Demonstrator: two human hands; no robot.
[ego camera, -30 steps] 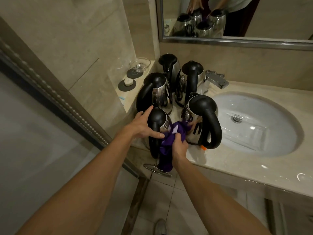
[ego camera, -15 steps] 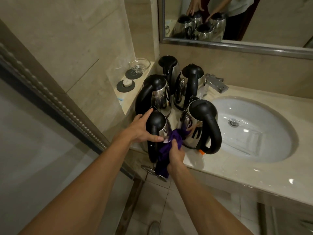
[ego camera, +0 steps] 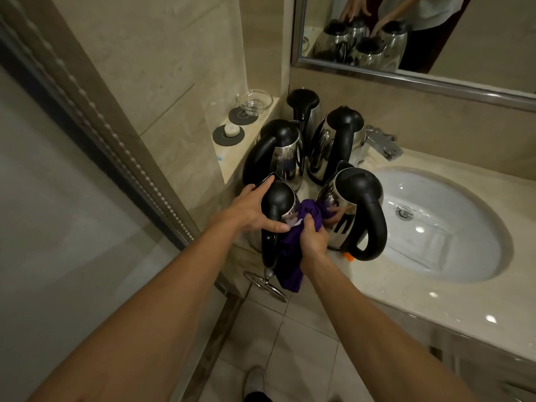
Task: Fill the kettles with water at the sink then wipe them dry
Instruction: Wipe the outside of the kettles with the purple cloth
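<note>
Still, the near kettle (ego camera: pixel 280 204) sat at the counter's (ego camera: pixel 406 285) front left corner, as it had a second before, with my left hand (ego camera: pixel 255 211) clasped over its black lid and handle. My right hand (ego camera: pixel 314 237) kept its fist round the purple cloth (ego camera: pixel 290 256), now pushed higher against the steel side than before. Four more kettles stood behind and beside it, the closest (ego camera: pixel 356 210) just left of the sink (ego camera: pixel 441 221).

We can't see the near kettle (ego camera: pixel 280 198) body, it's behind the left hand (ego camera: pixel 249 210) and purple cloth (ego camera: pixel 290 250). Rear kettle (ego camera: pixel 304 108) mostly blocked by others. Mirror (ego camera: pixel 435 39) and shoe (ego camera: pixel 255 381) cut off by frame edges.
</note>
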